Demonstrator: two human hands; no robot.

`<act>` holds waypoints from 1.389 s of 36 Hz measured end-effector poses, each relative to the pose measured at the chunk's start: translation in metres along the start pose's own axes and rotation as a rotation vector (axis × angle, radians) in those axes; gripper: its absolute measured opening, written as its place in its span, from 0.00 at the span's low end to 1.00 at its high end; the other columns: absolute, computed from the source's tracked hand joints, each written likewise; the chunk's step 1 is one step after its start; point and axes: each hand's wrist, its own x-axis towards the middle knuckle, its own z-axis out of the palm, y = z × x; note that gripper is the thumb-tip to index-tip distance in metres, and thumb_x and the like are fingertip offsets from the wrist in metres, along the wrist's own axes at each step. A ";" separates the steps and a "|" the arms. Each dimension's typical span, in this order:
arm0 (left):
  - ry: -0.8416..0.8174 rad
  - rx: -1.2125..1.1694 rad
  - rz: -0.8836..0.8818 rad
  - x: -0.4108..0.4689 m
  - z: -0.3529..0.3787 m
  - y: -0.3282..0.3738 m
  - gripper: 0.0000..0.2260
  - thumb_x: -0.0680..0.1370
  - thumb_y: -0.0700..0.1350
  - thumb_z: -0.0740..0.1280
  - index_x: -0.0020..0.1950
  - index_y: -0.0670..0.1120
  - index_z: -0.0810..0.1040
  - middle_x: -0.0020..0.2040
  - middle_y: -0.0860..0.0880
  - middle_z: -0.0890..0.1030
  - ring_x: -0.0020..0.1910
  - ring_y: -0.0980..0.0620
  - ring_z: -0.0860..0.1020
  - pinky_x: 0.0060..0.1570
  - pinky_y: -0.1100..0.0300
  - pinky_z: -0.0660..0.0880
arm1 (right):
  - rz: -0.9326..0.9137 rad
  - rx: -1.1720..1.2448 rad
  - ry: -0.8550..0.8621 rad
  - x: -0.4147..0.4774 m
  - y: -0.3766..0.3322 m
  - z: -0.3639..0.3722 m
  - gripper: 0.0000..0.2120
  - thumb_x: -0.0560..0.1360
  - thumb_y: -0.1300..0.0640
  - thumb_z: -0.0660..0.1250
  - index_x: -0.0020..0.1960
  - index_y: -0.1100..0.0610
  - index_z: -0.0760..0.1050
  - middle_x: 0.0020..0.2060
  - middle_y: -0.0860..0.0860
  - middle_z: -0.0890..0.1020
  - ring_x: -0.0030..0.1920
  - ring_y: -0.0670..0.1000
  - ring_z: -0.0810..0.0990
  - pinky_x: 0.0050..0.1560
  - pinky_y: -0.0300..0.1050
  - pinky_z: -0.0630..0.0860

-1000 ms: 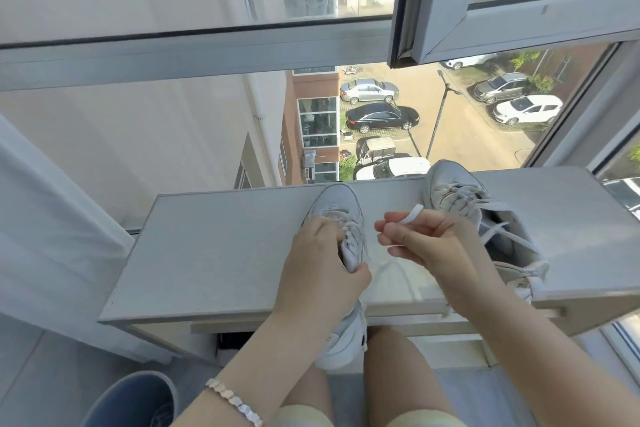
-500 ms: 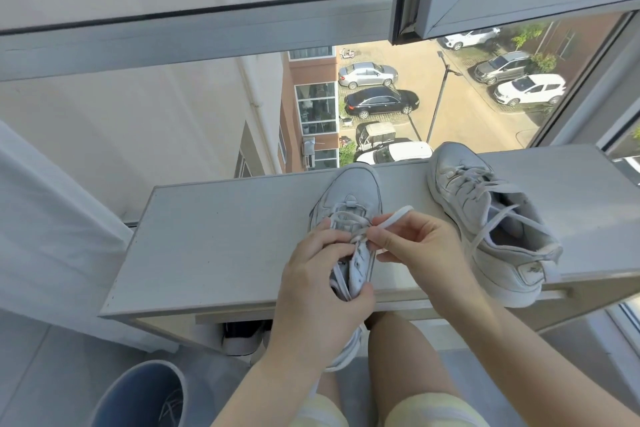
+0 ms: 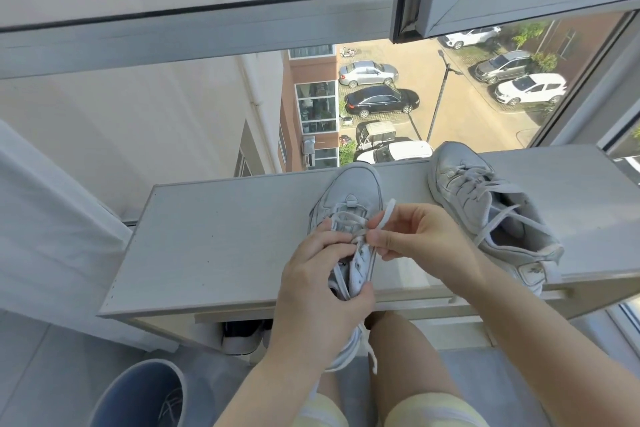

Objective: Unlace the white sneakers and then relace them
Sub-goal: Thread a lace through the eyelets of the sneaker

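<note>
A white sneaker (image 3: pixel 353 194) lies lengthwise on a pale grey counter (image 3: pixel 214 243), toe pointing at the window, heel hanging past the near edge above the person's bare knees. It is only partly laced: a few flat white crossings sit near the toe, and the upper part gapes open. The left grip (image 3: pixel 322 284) is wrapped round the shoe's middle, thumb pressed on the tongue, covering most of the eyelets. The right grip (image 3: pixel 426 246) pinches the free end of the lace (image 3: pixel 386 215) just beside the eyelet row, the tip sticking up. Another lace end dangles below the heel.

A second white sneaker (image 3: pixel 485 208) sits to the right on the counter, well apart, fully laced, its loose laces trailing over its open collar. A white curtain (image 3: pixel 45 236) hangs at left, a blue bucket (image 3: pixel 138 395) stands on the floor, and a dark shoe (image 3: pixel 242 333) shows under the counter. Parked cars (image 3: pixel 381 100) lie far below outside.
</note>
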 end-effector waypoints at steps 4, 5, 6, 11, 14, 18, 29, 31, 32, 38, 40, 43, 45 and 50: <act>0.010 0.013 0.011 -0.003 0.001 0.001 0.16 0.64 0.47 0.70 0.51 0.49 0.81 0.54 0.68 0.74 0.65 0.70 0.65 0.62 0.74 0.64 | 0.077 -0.096 -0.087 0.006 -0.013 -0.005 0.04 0.68 0.67 0.72 0.40 0.63 0.77 0.25 0.50 0.79 0.25 0.44 0.77 0.32 0.35 0.77; 0.011 0.011 0.010 -0.003 0.001 0.000 0.15 0.64 0.46 0.70 0.51 0.48 0.82 0.54 0.66 0.74 0.66 0.70 0.65 0.63 0.74 0.63 | 0.098 -0.107 -0.086 0.007 -0.014 -0.004 0.04 0.67 0.67 0.73 0.39 0.62 0.78 0.25 0.50 0.80 0.25 0.44 0.77 0.32 0.35 0.77; 0.010 0.007 0.003 -0.004 0.000 0.000 0.16 0.65 0.46 0.70 0.51 0.49 0.81 0.55 0.65 0.75 0.66 0.70 0.65 0.63 0.74 0.63 | 0.117 -0.114 -0.069 0.007 -0.014 -0.003 0.04 0.67 0.65 0.74 0.37 0.62 0.78 0.24 0.50 0.80 0.25 0.44 0.77 0.33 0.34 0.78; -0.008 0.005 -0.017 0.001 -0.002 0.000 0.16 0.67 0.41 0.75 0.55 0.48 0.81 0.55 0.66 0.74 0.66 0.69 0.64 0.62 0.78 0.61 | 0.042 -0.136 0.118 0.003 -0.006 0.007 0.09 0.65 0.62 0.77 0.29 0.59 0.79 0.23 0.50 0.79 0.26 0.43 0.76 0.32 0.34 0.77; -0.021 0.018 -0.024 0.003 -0.002 0.001 0.17 0.67 0.39 0.76 0.55 0.48 0.81 0.55 0.68 0.73 0.66 0.70 0.63 0.61 0.79 0.60 | -0.073 -0.184 0.197 -0.002 -0.002 0.012 0.08 0.66 0.62 0.76 0.30 0.60 0.79 0.22 0.46 0.77 0.24 0.41 0.73 0.28 0.31 0.70; -0.037 0.014 -0.029 0.004 -0.004 0.003 0.17 0.67 0.39 0.76 0.54 0.50 0.80 0.54 0.69 0.72 0.66 0.71 0.63 0.60 0.79 0.60 | -0.178 -0.328 0.195 -0.006 0.005 0.015 0.10 0.70 0.60 0.72 0.31 0.60 0.78 0.21 0.43 0.73 0.23 0.40 0.68 0.27 0.28 0.63; -0.132 -0.033 -0.120 0.017 -0.010 0.005 0.18 0.66 0.44 0.77 0.55 0.51 0.80 0.55 0.66 0.74 0.63 0.65 0.69 0.60 0.76 0.64 | -0.452 -0.471 0.225 -0.011 0.024 0.013 0.06 0.71 0.63 0.71 0.45 0.55 0.77 0.40 0.47 0.79 0.40 0.43 0.78 0.43 0.36 0.75; -0.164 -0.049 -0.141 0.020 -0.011 0.007 0.19 0.66 0.45 0.78 0.55 0.52 0.80 0.55 0.66 0.73 0.60 0.66 0.71 0.56 0.78 0.65 | -0.561 -0.624 0.139 -0.009 0.026 0.010 0.07 0.72 0.61 0.68 0.50 0.54 0.80 0.44 0.46 0.78 0.44 0.38 0.75 0.47 0.30 0.72; -0.176 -0.056 -0.148 0.022 -0.012 0.007 0.18 0.65 0.45 0.78 0.54 0.52 0.80 0.55 0.66 0.73 0.58 0.66 0.71 0.53 0.79 0.65 | -0.578 -0.677 0.106 -0.006 0.026 0.008 0.09 0.72 0.59 0.67 0.51 0.54 0.82 0.45 0.46 0.78 0.44 0.36 0.74 0.47 0.27 0.70; -0.257 -0.078 -0.195 0.029 -0.016 0.006 0.19 0.65 0.46 0.78 0.55 0.51 0.80 0.53 0.68 0.72 0.62 0.66 0.68 0.54 0.80 0.63 | -0.667 -0.918 0.066 0.010 0.018 -0.001 0.08 0.70 0.54 0.67 0.45 0.51 0.84 0.42 0.45 0.81 0.43 0.43 0.75 0.36 0.29 0.66; -0.287 -0.082 -0.200 0.031 -0.017 0.004 0.18 0.67 0.46 0.77 0.55 0.50 0.80 0.53 0.69 0.71 0.59 0.70 0.67 0.51 0.84 0.60 | -0.750 -0.992 0.081 0.015 0.015 -0.001 0.06 0.70 0.53 0.68 0.42 0.51 0.84 0.40 0.44 0.81 0.40 0.44 0.77 0.32 0.29 0.65; -0.318 -0.113 -0.205 0.032 -0.017 0.003 0.15 0.70 0.45 0.75 0.55 0.51 0.79 0.55 0.67 0.71 0.55 0.76 0.66 0.48 0.86 0.58 | -0.863 -1.039 0.090 0.019 0.017 -0.003 0.11 0.73 0.51 0.63 0.41 0.51 0.83 0.39 0.45 0.82 0.35 0.45 0.79 0.28 0.35 0.72; -0.319 -0.139 -0.215 0.032 -0.016 0.001 0.13 0.70 0.44 0.74 0.52 0.54 0.78 0.56 0.65 0.71 0.54 0.77 0.67 0.48 0.86 0.59 | -0.919 -1.035 0.108 0.022 0.022 -0.003 0.10 0.75 0.54 0.62 0.42 0.53 0.82 0.40 0.46 0.82 0.37 0.47 0.80 0.28 0.36 0.73; -0.300 -0.183 -0.247 0.033 -0.013 0.001 0.13 0.70 0.43 0.74 0.50 0.56 0.77 0.55 0.67 0.71 0.63 0.70 0.65 0.54 0.83 0.59 | -0.950 -0.935 0.205 0.025 0.037 0.004 0.09 0.75 0.59 0.59 0.45 0.56 0.79 0.44 0.47 0.81 0.43 0.47 0.77 0.38 0.37 0.72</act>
